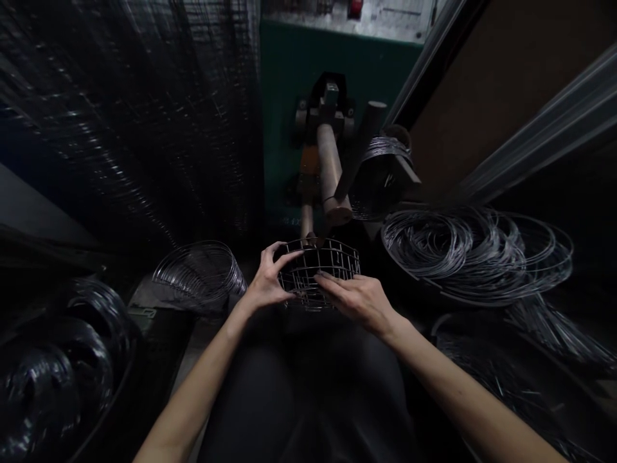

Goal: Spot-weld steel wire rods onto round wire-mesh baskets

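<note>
A round wire basket (332, 259) with a grid of thin metal bars is held just in front of the lower electrode rod (307, 222) of a machine. My left hand (270, 275) grips its left side, thumb below and fingers over the upper rim. On the near right side, my right hand (359, 297) has its fingers pressed together against the bars; whether a loose wire is also between them I cannot tell. Above and behind the basket is the thick upper arm (331, 168) of the machine. The rod's tip meets the far rim in view; contact is unclear.
The green machine body (284, 77) stands ahead. On the right lies a tray of wire rings (429, 244), with a bundle of straight wires (562, 331) below it. Stacked wire hoops (200, 273) sit left, near shiny wire coils (43, 386). Wire mesh (193, 116) rises at the upper left.
</note>
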`<state>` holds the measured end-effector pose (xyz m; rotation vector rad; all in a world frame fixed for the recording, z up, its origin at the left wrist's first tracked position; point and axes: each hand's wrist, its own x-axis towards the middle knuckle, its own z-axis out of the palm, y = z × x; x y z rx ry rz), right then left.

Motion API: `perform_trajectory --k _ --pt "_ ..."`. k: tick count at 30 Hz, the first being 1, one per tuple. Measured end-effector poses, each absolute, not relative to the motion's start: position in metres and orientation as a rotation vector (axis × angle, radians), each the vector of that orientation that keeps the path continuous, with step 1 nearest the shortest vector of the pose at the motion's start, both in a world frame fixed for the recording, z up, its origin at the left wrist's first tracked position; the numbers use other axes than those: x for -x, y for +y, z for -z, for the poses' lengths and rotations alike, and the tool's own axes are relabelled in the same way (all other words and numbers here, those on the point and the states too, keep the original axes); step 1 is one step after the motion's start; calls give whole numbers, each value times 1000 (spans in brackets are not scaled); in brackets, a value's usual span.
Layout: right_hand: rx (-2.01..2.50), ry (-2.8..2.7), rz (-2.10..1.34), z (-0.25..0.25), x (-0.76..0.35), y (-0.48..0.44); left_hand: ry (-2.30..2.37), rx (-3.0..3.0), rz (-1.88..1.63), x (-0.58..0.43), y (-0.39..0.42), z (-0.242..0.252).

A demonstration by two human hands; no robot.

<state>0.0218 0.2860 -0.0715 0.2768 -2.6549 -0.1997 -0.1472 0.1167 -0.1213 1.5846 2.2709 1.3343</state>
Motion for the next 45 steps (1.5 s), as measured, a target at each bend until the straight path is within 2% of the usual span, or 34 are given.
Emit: perform_trajectory --k 13,30,40,45 --pt "-92 -2826 141 67 -18 283 2226 -1515 -1299 156 119 116" --pt "318 -2672 -84 74 1 292 2247 -1462 -1375 189 143 110" --pt "265 -2662 -64 73 -4 276 2273 -1469 -1388 170 126 105" --pt "279 -2574 -385 56 -36 268 2096 -1300 -1507 161 97 108"
